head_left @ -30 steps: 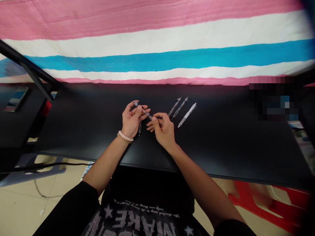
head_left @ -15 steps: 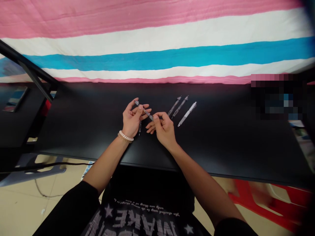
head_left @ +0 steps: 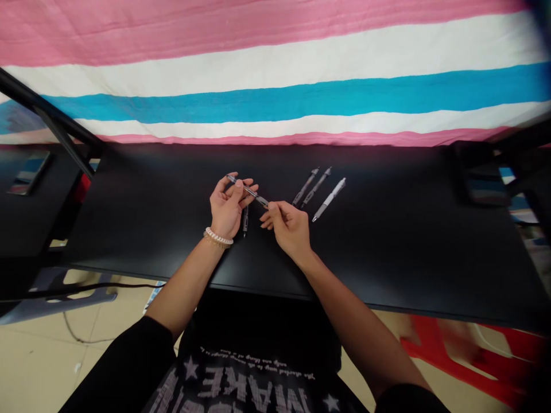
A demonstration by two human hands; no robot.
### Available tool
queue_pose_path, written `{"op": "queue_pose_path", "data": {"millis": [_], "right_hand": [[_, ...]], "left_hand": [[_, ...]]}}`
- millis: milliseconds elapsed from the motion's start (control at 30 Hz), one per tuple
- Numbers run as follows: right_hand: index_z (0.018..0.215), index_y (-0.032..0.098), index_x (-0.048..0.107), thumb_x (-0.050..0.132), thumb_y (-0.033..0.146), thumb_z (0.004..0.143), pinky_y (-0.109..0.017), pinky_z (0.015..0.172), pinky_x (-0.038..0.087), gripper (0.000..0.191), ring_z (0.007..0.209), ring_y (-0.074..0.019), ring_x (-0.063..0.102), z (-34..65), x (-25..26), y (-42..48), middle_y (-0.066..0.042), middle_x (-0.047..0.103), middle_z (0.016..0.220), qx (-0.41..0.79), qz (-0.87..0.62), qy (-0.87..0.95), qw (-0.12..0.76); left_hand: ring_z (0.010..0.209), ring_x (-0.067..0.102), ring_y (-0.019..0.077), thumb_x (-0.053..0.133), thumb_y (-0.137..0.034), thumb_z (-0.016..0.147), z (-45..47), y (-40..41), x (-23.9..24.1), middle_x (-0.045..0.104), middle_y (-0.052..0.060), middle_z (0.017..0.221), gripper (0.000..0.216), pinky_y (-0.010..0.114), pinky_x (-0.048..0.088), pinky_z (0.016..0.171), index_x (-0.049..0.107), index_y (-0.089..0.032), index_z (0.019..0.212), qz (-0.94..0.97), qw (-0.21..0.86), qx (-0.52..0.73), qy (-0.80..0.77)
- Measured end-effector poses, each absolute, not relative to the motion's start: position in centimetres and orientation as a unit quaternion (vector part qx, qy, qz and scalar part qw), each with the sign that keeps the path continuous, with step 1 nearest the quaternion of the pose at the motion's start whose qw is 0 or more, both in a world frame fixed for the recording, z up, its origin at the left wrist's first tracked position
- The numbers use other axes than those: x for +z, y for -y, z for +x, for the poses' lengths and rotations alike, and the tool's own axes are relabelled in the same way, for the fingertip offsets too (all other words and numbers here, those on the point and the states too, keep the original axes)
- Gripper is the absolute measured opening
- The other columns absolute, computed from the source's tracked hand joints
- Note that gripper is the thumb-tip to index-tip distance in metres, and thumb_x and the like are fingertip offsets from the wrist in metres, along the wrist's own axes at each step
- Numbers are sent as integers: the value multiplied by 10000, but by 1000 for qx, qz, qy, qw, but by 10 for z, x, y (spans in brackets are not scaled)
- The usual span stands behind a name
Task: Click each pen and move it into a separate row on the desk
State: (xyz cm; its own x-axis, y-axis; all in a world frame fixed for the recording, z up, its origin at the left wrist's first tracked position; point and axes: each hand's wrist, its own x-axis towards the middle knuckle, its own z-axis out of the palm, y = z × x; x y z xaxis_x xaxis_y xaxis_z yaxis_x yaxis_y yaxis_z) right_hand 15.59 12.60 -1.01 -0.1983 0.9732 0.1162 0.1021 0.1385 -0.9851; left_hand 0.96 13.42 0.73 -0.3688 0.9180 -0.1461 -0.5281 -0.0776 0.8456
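Observation:
Above the black table (head_left: 400, 252) I hold a grey, partly clear pen (head_left: 257, 198) slantwise between both hands. My left hand (head_left: 226, 209), with pale bands at the wrist, pinches its upper left part between thumb and fingers. At the lower right end, my right hand (head_left: 290, 226) grips the tip part between thumb and forefinger. Another dark pen (head_left: 245, 221) lies on the table, partly hidden behind my left hand. To the right of my hands rest two grey-black pens (head_left: 305, 188) side by side and one white pen (head_left: 329, 199) with a grey grip.
A pink, white and blue striped cloth (head_left: 275, 106) hangs along the table's far edge. Black metal bars (head_left: 55, 123) rise at the left. Below the table stand a red stool (head_left: 465, 355) at right and a grey-blue stool (head_left: 55, 298) at left, near a black cable (head_left: 116, 285).
Both hands keep hold of the pen. The left hand has shifted slightly left, the right slightly right, and the pen lies at a flatter slant. The pens on the table stay put.

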Motion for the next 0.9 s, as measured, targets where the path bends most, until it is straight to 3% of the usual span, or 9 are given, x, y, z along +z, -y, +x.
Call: {"op": "queue_pose_path", "data": {"millis": [100, 333, 633, 900], "right_hand": [[1039, 206, 679, 626, 473, 914, -289, 651, 600, 300, 718, -154, 721, 156, -11, -126, -40, 742, 882, 448, -448, 611, 475], [1074, 217, 682, 662, 417, 895, -319, 726, 617, 269, 780, -165, 722, 156, -13, -127, -43, 737, 946, 426, -448, 621, 482], [997, 206, 678, 628, 461, 911, -258, 556, 574, 274, 618, -139, 692, 156, -10, -127, -14, 714, 779, 447, -461, 609, 465], [1010, 199, 680, 609, 483, 920, -262, 582, 582, 306, 621, -138, 698, 156, -9, -126, -26, 728, 801, 438, -456, 626, 457]], "left_hand": [[855, 747, 189, 805, -330, 783, 11, -134, 8, 752, 49, 941, 405, 357, 578, 855, 560, -202, 1079, 222, 517, 700, -441], [842, 748, 186, 807, -330, 782, 13, -133, 10, 752, 43, 927, 397, 347, 589, 829, 563, -201, 1067, 225, 522, 694, -442], [840, 749, 189, 810, -328, 776, 13, -133, 10, 751, 42, 924, 401, 357, 592, 829, 565, -200, 1066, 229, 521, 697, -436], [848, 745, 180, 792, -328, 797, 14, -132, 13, 749, 39, 937, 385, 352, 586, 848, 559, -207, 1079, 236, 523, 687, -446]]}}
